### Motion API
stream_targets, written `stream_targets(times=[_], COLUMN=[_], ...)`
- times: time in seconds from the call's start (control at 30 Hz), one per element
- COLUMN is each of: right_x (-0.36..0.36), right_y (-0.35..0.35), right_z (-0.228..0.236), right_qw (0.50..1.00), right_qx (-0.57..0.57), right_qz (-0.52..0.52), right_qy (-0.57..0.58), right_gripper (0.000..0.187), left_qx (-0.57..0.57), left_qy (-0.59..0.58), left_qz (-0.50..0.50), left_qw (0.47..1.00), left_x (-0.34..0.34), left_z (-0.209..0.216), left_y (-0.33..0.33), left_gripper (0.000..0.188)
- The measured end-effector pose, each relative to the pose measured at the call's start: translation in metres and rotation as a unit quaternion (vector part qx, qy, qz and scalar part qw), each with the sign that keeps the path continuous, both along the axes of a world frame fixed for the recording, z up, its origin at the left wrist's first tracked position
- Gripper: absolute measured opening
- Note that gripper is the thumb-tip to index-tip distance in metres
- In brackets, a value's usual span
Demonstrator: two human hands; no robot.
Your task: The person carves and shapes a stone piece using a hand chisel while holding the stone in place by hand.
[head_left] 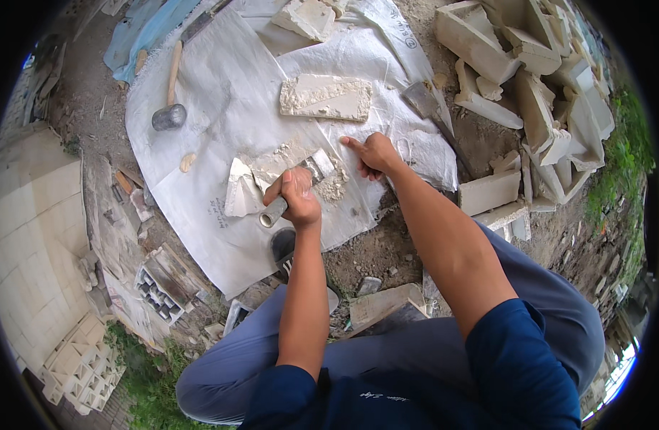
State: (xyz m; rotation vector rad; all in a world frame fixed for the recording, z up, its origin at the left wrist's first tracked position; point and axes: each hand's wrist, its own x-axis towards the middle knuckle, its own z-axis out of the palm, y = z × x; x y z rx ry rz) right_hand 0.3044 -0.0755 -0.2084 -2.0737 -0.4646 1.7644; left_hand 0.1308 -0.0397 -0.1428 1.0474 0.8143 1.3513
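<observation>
A person's left hand (pixel 296 198) grips a tube-handled, flat-bladed tool (pixel 320 165) beside pale crumbs (pixel 334 186) on white sheeting (pixel 222 86); the right hand (pixel 377 155), loosely half-curled, holds nothing.

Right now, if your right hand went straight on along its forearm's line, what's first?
Likely the rough cream rectangular slab, though the right hand might pass above: height is unclear.

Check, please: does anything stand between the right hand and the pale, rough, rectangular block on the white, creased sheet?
Nothing visible does: between the right hand and the block, only the white sheet shows. The grey metal tool is further left.
</observation>
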Motion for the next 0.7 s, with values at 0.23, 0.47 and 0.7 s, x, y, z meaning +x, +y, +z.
stream_targets(times=[0.23, 0.47, 0.7], right_x=[0.002, 0.005, 0.003], right_y=[0.0, 0.001, -0.001], right_z=[-0.001, -0.004, -0.004], right_qw=[1.0, 0.998, 0.998], right_qx=[0.015, -0.011, -0.002], right_qz=[-0.005, -0.044, -0.047], right_qy=[-0.007, 0.049, 0.035], right_gripper=[0.08, 0.089, 0.1], left_qx=[0.024, -0.006, 0.01], left_qy=[-0.017, -0.047, 0.014], left_qz=[-0.006, -0.002, 0.006], left_qw=[1.0, 0.999, 1.0], left_x=[0.001, -0.011, -0.025], left_z=[0.003, 0.0, -0.003], left_y=[-0.002, 0.007, 0.002], left_gripper=[0.045, 0.042, 0.045])
